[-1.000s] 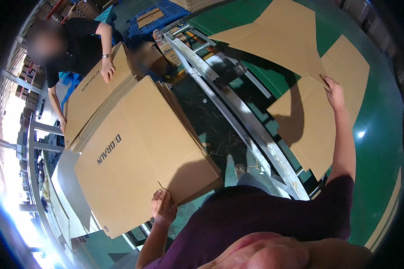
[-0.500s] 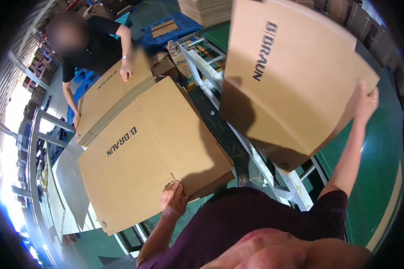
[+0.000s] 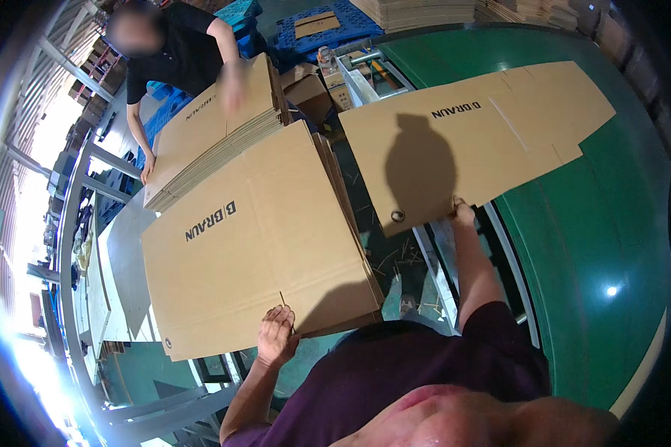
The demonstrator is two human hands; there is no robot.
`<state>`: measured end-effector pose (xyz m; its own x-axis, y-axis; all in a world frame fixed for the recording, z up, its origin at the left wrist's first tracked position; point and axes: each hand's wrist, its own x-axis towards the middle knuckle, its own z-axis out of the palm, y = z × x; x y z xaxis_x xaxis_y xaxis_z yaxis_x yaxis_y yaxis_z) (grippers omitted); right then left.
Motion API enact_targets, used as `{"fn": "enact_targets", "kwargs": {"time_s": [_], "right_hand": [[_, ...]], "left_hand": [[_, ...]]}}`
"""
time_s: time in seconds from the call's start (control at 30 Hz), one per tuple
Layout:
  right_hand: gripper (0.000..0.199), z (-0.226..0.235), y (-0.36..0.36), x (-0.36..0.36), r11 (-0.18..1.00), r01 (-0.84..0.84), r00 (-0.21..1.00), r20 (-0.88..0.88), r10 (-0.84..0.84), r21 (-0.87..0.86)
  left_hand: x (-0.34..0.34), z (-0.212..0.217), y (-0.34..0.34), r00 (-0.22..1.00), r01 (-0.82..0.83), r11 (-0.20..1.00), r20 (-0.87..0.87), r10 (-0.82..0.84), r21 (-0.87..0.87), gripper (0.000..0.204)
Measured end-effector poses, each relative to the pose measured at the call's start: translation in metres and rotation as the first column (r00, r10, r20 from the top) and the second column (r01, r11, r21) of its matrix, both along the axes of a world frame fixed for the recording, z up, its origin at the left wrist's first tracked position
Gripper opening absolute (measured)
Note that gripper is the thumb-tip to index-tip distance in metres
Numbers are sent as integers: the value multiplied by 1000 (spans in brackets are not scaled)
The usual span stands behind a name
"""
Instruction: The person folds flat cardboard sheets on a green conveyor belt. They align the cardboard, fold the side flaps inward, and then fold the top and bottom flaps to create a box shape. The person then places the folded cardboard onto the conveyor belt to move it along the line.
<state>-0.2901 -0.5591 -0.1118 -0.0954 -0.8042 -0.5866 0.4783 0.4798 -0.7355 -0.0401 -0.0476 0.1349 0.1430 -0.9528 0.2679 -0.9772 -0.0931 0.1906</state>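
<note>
A flattened brown cardboard carton with dark print lies at the right, across a metal frame and a green belt. My right hand is closed on its near edge, with the fingertips partly hidden. At the left, another flattened carton tops a slightly fanned stack. My left hand grips the near edge of that top carton beside a cut slot, fingers bent over it and the thumb low at the edge. A shadow falls across the right carton.
Across the stack, a co-worker in black leans over a second pile of flattened cartons. The green conveyor belt runs along the right. Metal rails edge a gap between stack and belt. Blue pallets stand behind.
The right carton has gone from raised and tilted to lying across the belt. My right hand moved inward and lower, to its near edge. My left hand stays at the stack's edge.
</note>
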Motion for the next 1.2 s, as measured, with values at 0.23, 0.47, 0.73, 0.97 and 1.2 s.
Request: {"fn": "enact_targets", "kwargs": {"time_s": [0.23, 0.47, 0.73, 0.97, 1.2], "right_hand": [[21, 143, -96, 24, 889, -265, 885, 272, 378, -373], [35, 328, 149, 109, 708, -337, 916, -40, 400, -620], [48, 236, 400, 110, 539, -487, 521, 267, 811, -687], [37, 238, 469, 149, 485, -697, 542, 54, 839, -528], [42, 237, 511, 196, 182, -892, 129, 151, 980, -414]], "left_hand": [[-2, 6, 3, 999, -7, 1000, 32, 6, 14, 56], [3, -1, 11, 1000, -7, 996, -14, 6, -89, 51], [7, -38, 7, 941, -65, 998, -333, 57, -12, 37], [8, -36, 20, 736, -39, 951, -653, -180, -307, 32], [-7, -100, 86, 933, 217, 974, -306, -190, 57, 29]]}}
